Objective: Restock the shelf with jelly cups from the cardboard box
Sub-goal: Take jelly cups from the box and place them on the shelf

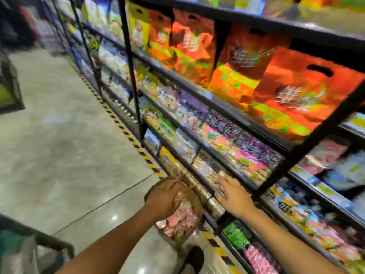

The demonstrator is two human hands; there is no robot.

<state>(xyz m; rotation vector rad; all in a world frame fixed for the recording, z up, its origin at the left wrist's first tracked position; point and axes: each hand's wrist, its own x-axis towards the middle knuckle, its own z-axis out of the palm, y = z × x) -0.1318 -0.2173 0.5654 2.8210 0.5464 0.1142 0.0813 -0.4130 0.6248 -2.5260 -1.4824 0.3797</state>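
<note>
We see the box [198,208] on the floor just beside the foot of the shelf [130,66]. Its open top faces up and its long axis seems to run along the shelf front. It holds a heap of pink jelly cups [177,220], too blurred to tell which way any one points. The left hand [163,198] dips into the box with fingers curled over the cups, but we cannot tell whether it grips any. The right hand [233,196] lies on a low shelf with fingers straight and spread. Its thumb side is hard to make out. Orange bags [296,91] fill an upper shelf. A dark shoe [192,258] shows below the box.
</note>
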